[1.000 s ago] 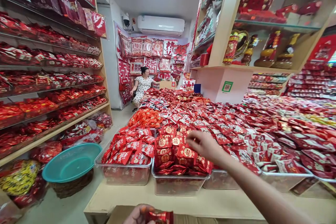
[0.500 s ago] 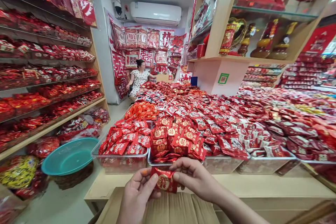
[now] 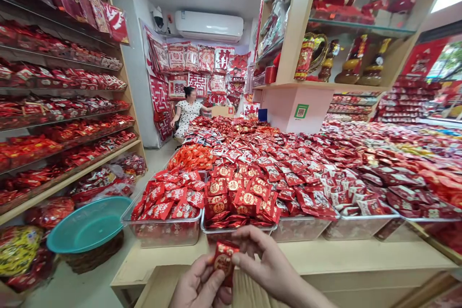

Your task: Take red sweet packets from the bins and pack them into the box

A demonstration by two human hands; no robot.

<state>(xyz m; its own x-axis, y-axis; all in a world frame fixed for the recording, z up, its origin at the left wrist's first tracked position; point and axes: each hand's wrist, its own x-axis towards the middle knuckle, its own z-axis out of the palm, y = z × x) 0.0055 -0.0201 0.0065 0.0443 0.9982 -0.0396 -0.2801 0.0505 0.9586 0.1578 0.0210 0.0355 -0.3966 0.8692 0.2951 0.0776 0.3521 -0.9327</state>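
Note:
A small red packet (image 3: 224, 261) with a round gold emblem is upright between my two hands, just in front of the display bins. My left hand (image 3: 202, 281) pinches its lower part, the thumb lying across the front. At the packet's upper right edge, my right hand (image 3: 265, 264) touches it with the thumb, its fingers curled behind. Below the hands is a brown cardboard box (image 3: 159, 284). Beyond them, a clear bin (image 3: 238, 229) is heaped with packets of the same red-and-gold look. To its left stands another clear bin (image 3: 166, 236) of red packets.
A pale wooden ledge (image 3: 325, 255) runs under the bins. On the floor at left, a turquoise basin (image 3: 88, 226) rests on a wicker basket (image 3: 96, 256). Stocked shelves (image 3: 65, 91) line the left wall. A person (image 3: 187, 113) in a dotted dress sits at the back.
The packet has turned from lying level to standing upright, and both hands have sunk slightly. My view has shifted a little, with the bins now further left.

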